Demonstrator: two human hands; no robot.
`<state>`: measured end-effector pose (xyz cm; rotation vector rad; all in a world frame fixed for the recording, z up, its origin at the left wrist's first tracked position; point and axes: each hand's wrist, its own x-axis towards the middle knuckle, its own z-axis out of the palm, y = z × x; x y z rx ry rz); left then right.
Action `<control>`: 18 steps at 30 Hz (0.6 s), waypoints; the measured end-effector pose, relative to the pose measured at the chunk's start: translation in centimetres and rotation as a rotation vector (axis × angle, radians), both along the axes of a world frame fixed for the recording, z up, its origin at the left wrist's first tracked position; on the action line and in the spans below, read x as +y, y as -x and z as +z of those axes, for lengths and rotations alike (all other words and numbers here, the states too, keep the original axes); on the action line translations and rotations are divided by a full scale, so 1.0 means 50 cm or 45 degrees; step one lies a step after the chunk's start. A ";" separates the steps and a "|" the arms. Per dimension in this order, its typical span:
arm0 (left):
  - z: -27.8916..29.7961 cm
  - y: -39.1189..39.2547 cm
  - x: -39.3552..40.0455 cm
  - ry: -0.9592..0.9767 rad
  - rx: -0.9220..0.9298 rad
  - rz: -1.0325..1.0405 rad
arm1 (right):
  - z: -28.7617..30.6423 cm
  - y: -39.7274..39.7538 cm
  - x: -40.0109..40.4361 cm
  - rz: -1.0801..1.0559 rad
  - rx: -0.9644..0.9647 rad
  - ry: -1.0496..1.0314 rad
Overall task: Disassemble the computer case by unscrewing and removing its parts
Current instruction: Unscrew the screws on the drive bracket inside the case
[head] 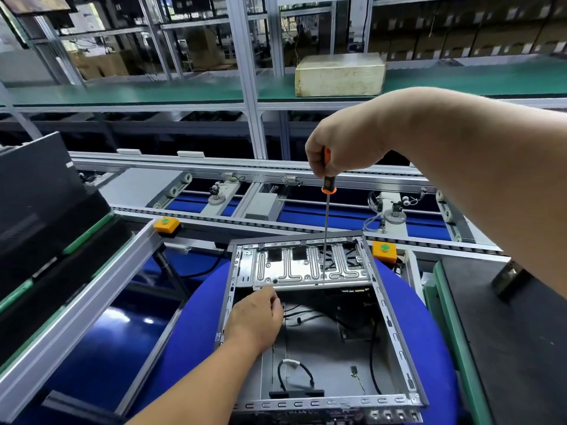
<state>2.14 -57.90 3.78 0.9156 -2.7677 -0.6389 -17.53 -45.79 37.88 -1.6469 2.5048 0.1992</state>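
An open computer case (322,332) lies on a round blue pad (196,317) at a factory line, its far half spanned by a ribbed metal bracket (306,266). The right hand (340,148) grips the orange-and-black handle of a long screwdriver (326,228), held almost upright with its tip at a screw on the bracket. The left hand (257,317), fingers loosely curled, rests at the bracket's near edge, steadying it. With so long a shaft, a slight tilt could likely make the tip skip off and round the screw head. A freed screw may drop among the black cables (296,375) on the case floor below.
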 end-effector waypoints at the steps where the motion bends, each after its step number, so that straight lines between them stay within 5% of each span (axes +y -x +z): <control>1: 0.000 0.000 0.000 -0.002 0.001 0.002 | -0.002 0.000 -0.001 -0.010 -0.002 0.002; 9: -0.002 0.001 -0.001 0.002 0.000 -0.009 | -0.048 0.012 -0.014 -0.158 0.356 0.126; 14: -0.004 0.000 -0.003 0.009 0.001 -0.010 | -0.047 0.020 -0.008 -0.153 0.356 0.174; 18: -0.003 0.002 -0.003 0.010 -0.002 -0.019 | -0.042 0.024 -0.009 -0.054 0.078 0.246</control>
